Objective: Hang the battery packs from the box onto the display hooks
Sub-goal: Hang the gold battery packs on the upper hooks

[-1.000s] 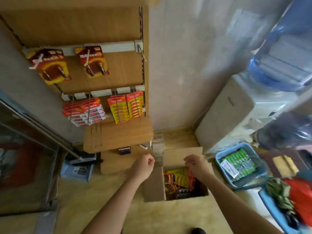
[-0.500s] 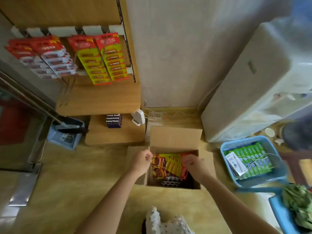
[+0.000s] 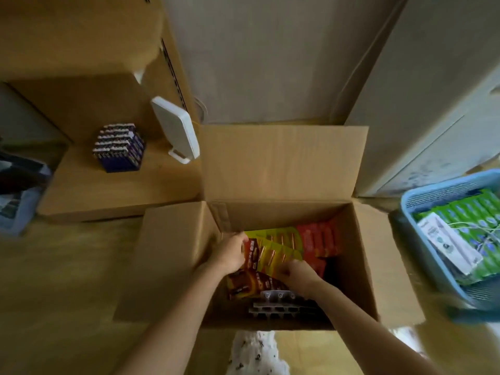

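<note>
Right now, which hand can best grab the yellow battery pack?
Probably the right hand: its fingers seem to pinch the near edge of the yellow battery pack. The left hand is at its side, by the box wall.

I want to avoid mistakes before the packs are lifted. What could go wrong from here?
Both the left hand and the right hand grip the yellow battery packs, which overlap loosely; one may slip out or drag the dark red pack beneath.
The cardboard box has its back flap raised; lifted packs could catch on it.
No display hooks are in view; the person must look up first.
</note>
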Available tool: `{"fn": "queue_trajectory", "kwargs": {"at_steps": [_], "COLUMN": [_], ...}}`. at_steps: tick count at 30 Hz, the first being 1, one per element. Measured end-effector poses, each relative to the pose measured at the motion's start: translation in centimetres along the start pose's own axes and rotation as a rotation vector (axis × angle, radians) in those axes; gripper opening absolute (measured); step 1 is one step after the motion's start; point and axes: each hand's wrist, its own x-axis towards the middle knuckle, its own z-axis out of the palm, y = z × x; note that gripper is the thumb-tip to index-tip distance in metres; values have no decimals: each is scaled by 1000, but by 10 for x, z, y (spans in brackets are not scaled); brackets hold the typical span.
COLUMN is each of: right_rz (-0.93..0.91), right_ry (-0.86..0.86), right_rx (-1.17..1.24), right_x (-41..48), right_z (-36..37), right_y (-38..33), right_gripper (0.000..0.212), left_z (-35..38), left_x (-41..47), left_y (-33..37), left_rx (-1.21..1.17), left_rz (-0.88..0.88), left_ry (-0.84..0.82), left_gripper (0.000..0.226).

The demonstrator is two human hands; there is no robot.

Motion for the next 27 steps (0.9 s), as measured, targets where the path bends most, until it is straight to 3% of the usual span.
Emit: {"fn": "queue_trajectory", "kwargs": {"at_steps": [4, 12, 18, 27], "right_rz": [34, 188, 319, 380], "right_ry": [-98, -152, -47, 5], "right_rx": [-26, -106, -70, 118], "right_x": [34, 57, 65, 65], "right_z": [26, 39, 50, 56], "right_y": [10, -4, -7, -5], "right_gripper": [27, 39, 38, 29], "left_z": [29, 40, 39, 26], "left_x": [32, 58, 58, 47], "left_y": [-18, -30, -27, -21], "left_rx": [197, 320, 386, 554], "left_rz": [19, 8, -21, 12], "left_ry": [-60, -116, -15, 131], "left_gripper": [64, 77, 73, 35]}}
